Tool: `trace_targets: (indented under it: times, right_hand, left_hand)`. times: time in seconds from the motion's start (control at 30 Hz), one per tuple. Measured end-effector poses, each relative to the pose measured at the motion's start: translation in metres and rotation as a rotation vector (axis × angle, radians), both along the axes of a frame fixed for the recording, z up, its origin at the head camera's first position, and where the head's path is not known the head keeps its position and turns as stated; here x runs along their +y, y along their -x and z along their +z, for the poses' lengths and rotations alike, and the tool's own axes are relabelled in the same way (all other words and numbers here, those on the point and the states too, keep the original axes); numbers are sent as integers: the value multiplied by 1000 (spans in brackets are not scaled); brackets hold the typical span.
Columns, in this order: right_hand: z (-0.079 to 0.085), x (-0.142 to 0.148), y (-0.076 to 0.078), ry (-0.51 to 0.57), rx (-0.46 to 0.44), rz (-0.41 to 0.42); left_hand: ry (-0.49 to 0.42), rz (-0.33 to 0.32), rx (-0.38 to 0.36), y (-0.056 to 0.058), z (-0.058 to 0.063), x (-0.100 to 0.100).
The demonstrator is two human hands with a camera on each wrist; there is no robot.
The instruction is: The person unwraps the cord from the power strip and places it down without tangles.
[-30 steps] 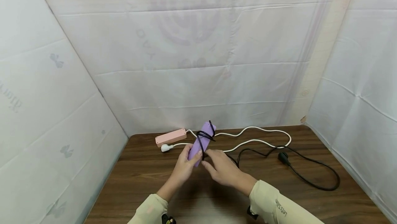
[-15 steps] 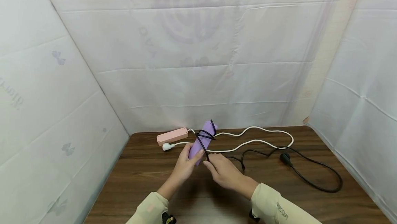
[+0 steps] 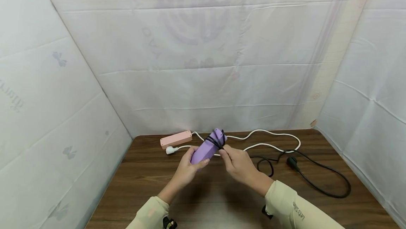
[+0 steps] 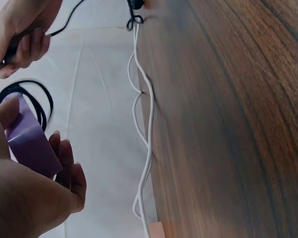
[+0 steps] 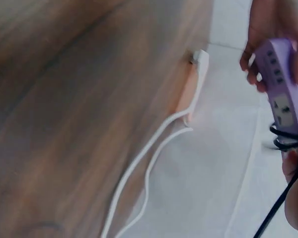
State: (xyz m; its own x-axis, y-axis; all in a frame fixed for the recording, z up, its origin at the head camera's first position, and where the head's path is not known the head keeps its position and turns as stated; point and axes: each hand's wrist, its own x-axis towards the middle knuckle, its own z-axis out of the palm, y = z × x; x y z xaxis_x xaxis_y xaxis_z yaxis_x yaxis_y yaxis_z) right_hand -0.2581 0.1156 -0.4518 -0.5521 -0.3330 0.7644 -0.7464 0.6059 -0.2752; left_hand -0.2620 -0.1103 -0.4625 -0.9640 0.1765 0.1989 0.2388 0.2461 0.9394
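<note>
My left hand [image 3: 185, 168] grips the lower end of a purple power strip [image 3: 203, 151], held tilted above the table. Sockets show on its side in the right wrist view, on the purple power strip [image 5: 280, 91]. A black cord [image 3: 213, 139] is wound round its upper end in a few turns. Close to those turns, my right hand [image 3: 239, 163] pinches the cord between thumb and fingers. From there the cord runs down to the table, ending in a black plug [image 3: 291, 162] on the right.
A pink power strip [image 3: 176, 139] lies at the back left of the wooden table [image 3: 139, 179]. Its white cord [image 3: 272, 144] loops across the back, and a white plug [image 3: 170, 150] rests in front of the strip. Pale sheeted walls [image 3: 203, 91] stand behind and at both sides.
My right hand has moved right and up, drawing the black cord against the strip's upper end. The purple strip has turned and tilted, and the loose cord on the table has shifted right.
</note>
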Motion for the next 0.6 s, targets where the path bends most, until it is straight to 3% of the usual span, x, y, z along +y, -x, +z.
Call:
trace_targets:
  times: [0.13,0.3,0.6]
  right_hand:
    - [14,6,6,25,-51,-62]
    - [26,18,13,33,-218,-150]
    - [11,55,19,-122,-554,-319]
  left_hand:
    - [44,-5,26,-1,0,-2]
    - [7,4,5,0,0,-4]
    - [-55,39,-19,3,0,-8]
